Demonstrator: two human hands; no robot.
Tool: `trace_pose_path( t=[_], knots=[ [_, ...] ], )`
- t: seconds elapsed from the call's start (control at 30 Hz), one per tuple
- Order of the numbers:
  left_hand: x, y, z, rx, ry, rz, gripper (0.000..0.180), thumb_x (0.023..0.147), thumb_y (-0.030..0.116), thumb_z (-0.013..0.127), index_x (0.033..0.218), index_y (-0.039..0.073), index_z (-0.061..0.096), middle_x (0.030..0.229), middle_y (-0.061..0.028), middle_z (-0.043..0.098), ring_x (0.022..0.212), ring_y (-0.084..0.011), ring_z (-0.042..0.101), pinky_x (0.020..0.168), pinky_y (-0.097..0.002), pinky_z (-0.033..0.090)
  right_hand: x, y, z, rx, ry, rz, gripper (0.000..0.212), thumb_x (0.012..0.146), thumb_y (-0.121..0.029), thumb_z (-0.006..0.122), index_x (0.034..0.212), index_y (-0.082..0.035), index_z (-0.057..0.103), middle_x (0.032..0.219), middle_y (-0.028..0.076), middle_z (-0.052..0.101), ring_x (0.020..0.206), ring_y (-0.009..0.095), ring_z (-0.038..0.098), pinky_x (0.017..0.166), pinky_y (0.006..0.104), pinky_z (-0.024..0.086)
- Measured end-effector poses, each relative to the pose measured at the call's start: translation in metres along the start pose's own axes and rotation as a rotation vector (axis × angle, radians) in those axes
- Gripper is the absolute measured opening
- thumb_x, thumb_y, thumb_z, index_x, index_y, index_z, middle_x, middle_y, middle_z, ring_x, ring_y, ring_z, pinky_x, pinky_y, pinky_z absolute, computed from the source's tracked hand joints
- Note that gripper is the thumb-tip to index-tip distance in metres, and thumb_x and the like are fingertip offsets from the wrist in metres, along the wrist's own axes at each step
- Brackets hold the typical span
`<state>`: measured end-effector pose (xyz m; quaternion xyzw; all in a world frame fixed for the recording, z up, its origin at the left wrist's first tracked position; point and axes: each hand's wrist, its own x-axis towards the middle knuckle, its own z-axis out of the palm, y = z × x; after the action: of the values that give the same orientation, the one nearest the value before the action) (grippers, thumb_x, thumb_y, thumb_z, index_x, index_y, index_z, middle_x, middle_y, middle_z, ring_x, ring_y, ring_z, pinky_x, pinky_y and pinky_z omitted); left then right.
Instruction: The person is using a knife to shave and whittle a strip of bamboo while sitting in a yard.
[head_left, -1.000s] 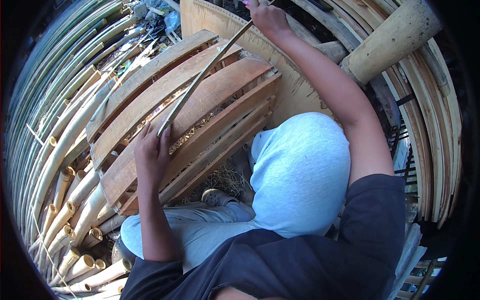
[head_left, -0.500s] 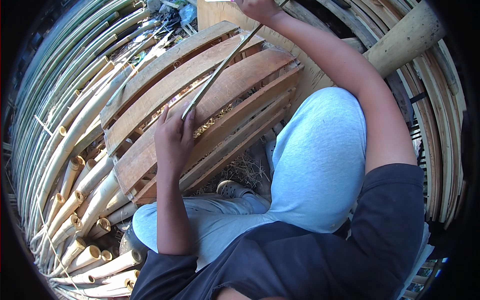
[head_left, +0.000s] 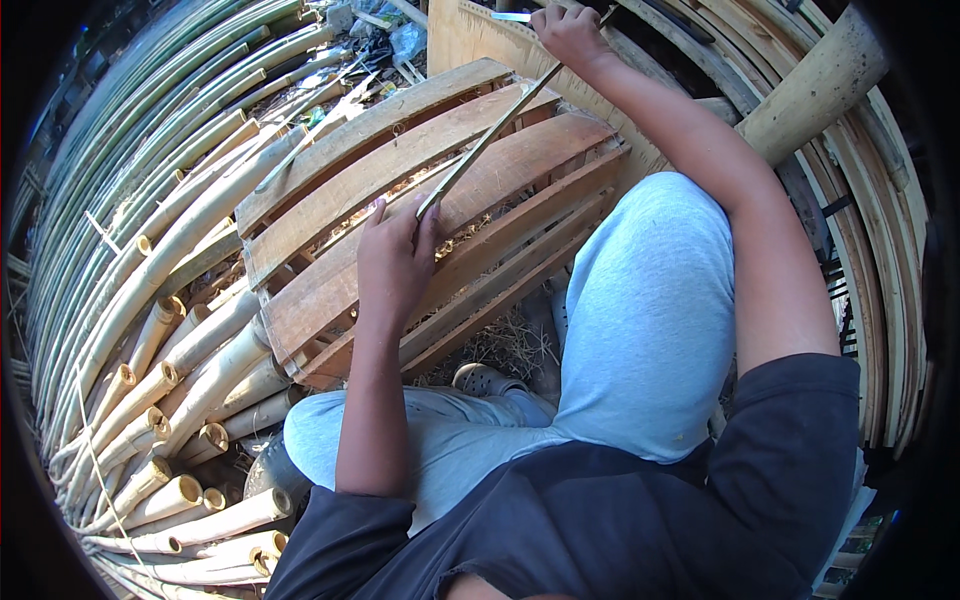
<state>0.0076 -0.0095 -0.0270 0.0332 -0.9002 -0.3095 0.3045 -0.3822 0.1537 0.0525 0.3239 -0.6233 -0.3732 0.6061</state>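
Observation:
My left hand (head_left: 395, 255) pinches the near end of a thin bamboo strip (head_left: 478, 150) between thumb and fingers. The strip slants up and right over a slatted wooden crate (head_left: 400, 150) and passes by my right wrist. At the top, my right hand (head_left: 572, 38) is closed on a knife, its pale narrow blade (head_left: 510, 17) pointing left. The knife's handle is hidden in my fingers. Whether the blade touches the strip I cannot tell.
Cut bamboo poles (head_left: 215, 380) are stacked along the left. A plywood board (head_left: 475, 40) lies beyond the crate. A thick pole (head_left: 815, 85) and long wooden slats (head_left: 870, 260) stand on the right. My bent knee (head_left: 650, 310) rises beside the crate.
The whole view has shifted, so crate, poles and hands appear lower and farther right. More of the knife blade now shows. Both hands keep their hold.

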Motion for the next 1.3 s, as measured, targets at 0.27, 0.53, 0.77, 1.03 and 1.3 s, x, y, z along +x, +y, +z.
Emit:
trace_pose_path(
  t=[0.27,0.53,0.77,1.03,1.3],
  knots=[
    [0.001,0.003,-0.002,0.018,-0.058,-0.038,0.023,0.102,0.017,0.059,0.110,0.000,0.071,0.068,-0.0212,0.061,0.074,-0.0406,0.062,0.112,-0.0525,0.043,-0.049,0.008,0.010,-0.353,-0.312,-0.103,0.006,0.090,-0.017,0.057,0.093,-0.012,0.056,0.071,0.004,0.047,0.052,0.018,0.050,0.041,0.0395,0.031],
    [0.001,0.001,-0.005,0.001,-0.032,-0.031,0.023,0.102,0.018,0.059,0.101,0.000,0.072,0.063,-0.0214,0.059,0.069,-0.0422,0.060,0.112,-0.0523,0.043,-0.055,0.019,0.042,-0.577,-0.695,0.150,0.005,0.088,-0.007,0.054,0.091,-0.008,0.058,0.066,0.009,0.048,0.048,0.018,0.047,0.033,0.0398,0.035],
    [-0.001,0.001,-0.002,0.017,-0.001,-0.009,0.025,0.102,0.020,0.059,0.104,-0.001,0.073,0.064,-0.0215,0.061,0.068,-0.0412,0.061,0.112,-0.0517,0.043,-0.052,0.025,0.066,-0.935,-0.483,-0.106,0.016,0.082,0.008,0.052,0.089,-0.006,0.052,0.065,0.004,0.046,0.048,0.009,0.040,0.037,0.0273,0.029],
    [0.000,0.002,-0.004,-0.026,-0.027,-0.039,0.024,0.102,0.019,0.059,0.104,0.000,0.073,0.063,-0.0204,0.062,0.068,-0.0404,0.063,0.114,-0.0521,0.041,-0.078,-0.017,0.012,-1.138,-0.587,-0.377,0.015,0.078,0.006,0.048,0.082,-0.008,0.049,0.069,-0.001,0.042,0.051,0.007,0.029,0.043,0.0254,0.025],
    [0.006,0.005,-0.004,-0.042,-0.017,-0.049,0.028,0.104,0.021,0.056,0.090,0.000,0.067,0.064,-0.0211,0.058,0.068,-0.0420,0.060,0.114,-0.0545,0.041,-0.069,0.007,-0.027,-1.323,-0.653,-0.437,0.019,0.075,0.007,0.051,0.073,-0.011,0.047,0.066,-0.003,0.037,0.050,0.006,0.030,0.046,0.0267,0.023]
  ],
)
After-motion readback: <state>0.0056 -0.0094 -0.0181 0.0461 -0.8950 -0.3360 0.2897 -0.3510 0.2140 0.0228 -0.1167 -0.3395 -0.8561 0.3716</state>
